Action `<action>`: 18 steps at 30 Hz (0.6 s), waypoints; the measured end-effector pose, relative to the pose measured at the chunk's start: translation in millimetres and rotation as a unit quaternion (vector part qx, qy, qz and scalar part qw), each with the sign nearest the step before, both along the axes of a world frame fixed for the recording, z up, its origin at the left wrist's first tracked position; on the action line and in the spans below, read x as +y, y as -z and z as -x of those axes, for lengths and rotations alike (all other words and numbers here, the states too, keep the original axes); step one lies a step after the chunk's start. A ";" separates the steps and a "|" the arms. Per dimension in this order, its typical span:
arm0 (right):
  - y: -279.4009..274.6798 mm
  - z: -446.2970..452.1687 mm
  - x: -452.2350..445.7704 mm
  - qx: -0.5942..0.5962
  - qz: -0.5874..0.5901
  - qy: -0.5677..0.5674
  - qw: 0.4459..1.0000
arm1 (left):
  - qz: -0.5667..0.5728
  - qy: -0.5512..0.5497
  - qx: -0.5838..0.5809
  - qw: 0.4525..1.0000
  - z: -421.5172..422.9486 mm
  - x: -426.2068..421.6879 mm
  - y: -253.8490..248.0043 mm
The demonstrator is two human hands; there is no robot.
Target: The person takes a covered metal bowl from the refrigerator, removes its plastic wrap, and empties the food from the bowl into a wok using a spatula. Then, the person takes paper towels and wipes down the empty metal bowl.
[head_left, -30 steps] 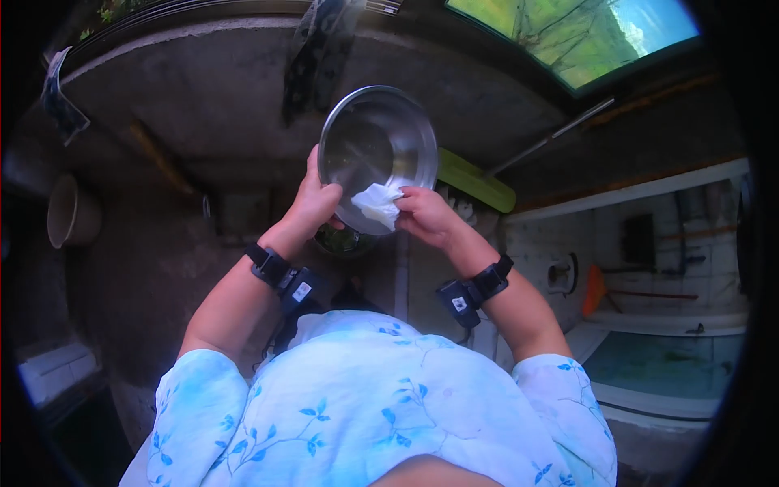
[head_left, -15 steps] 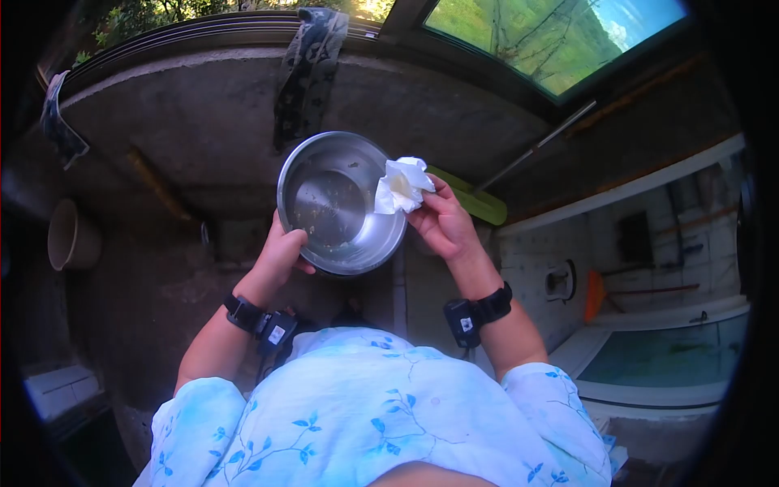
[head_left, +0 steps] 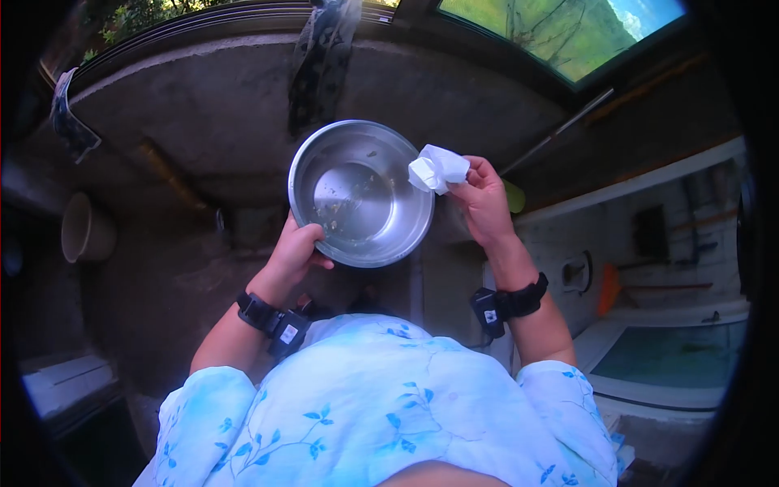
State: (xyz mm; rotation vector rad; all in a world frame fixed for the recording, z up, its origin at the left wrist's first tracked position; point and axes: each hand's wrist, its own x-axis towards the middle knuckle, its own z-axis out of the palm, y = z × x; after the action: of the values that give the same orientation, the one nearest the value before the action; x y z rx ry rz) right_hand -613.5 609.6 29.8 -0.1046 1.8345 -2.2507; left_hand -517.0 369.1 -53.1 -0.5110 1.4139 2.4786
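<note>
Okay, left hand (head_left: 294, 250) clamps the near-left rim of a metal bowl (head_left: 320, 166), thumb lapped over the edge, fingers mostly hidden outside. Right hand (head_left: 484, 203) pinches a crumpled white tissue (head_left: 441, 169) between thumb and fingers. Hands are apart, one each side of the bowl.

Bowl is held out in front of the body, round, shiny, opening towards the camera; small yellowish bits and one darker speck stick to the inside. Tissue overlaps the bowl's right rim in this view; cannot tell if they touch.

Black strap with a small box on each wrist: left strap (head_left: 258, 312), right strap (head_left: 525, 298). Below, a light blue shirt (head_left: 357, 406) with a leafy print.

Farther out: a dark patterned cloth (head_left: 320, 77) hangs beyond the bowl, another cloth (head_left: 71, 118) at far left. Pale bucket (head_left: 87, 230) stands left, apart from the hands. Right of the right hand, a bit of a green object (head_left: 514, 197) shows, mostly hidden, near a thin pole (head_left: 560, 131). Window (head_left: 564, 36) at top right shows greenery. Orange item (head_left: 608, 290) at far right, too dim to name.
</note>
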 end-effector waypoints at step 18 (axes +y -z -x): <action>65.4 52.1 -83.7 0.195 -0.632 0.115 0.742 | 0.061 0.015 0.031 0.998 13.0 10.0 -20.4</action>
State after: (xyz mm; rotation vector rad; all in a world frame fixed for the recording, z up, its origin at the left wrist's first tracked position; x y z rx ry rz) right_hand -665.6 525.9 -35.7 -0.1012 3.2852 -0.6079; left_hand -530.1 379.0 -32.7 -0.4359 1.5919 2.4150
